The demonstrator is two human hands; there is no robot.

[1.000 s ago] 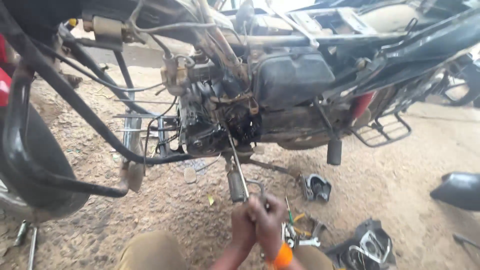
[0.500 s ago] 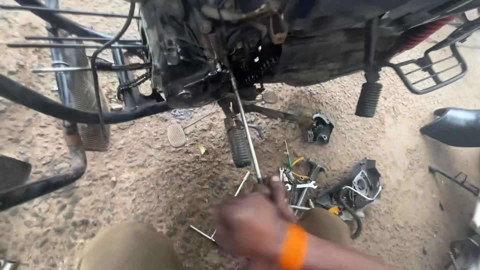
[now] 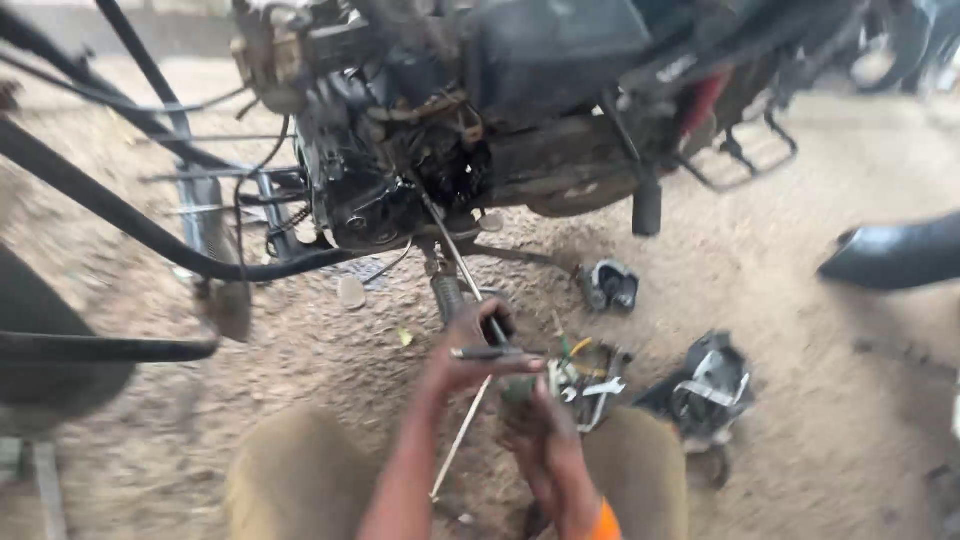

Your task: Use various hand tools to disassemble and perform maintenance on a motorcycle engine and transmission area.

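Where sandy ground (image 3: pixel 820 400) spreads under everything, stands a stripped motorcycle (image 3: pixel 480 110), engine (image 3: pixel 400 160) bared, black frame tube (image 3: pixel 120 215) sweeping down at left, footpeg (image 3: pixel 647 205) hanging at right. Kneels close before it in khaki trousers (image 3: pixel 300 480). Lies to the right a black part with grey straps (image 3: pixel 700 385), and nearer the engine a small dark clamp-like piece (image 3: pixel 610 285). Sits between the knees a heap of small tools (image 3: pixel 585 380), green and yellow handles among them. Runs from the engine's underside down to the hands a long thin metal rod (image 3: pixel 455 250). Closes the left hand (image 3: pixel 465 350) around that rod's lower end, where a dark crossbar (image 3: pixel 495 352) juts sideways. Hovers the right hand (image 3: pixel 540 440), orange band (image 3: pixel 603 522) at the wrist, just below, fingers curled; held or empty, cannot tell through the blur.
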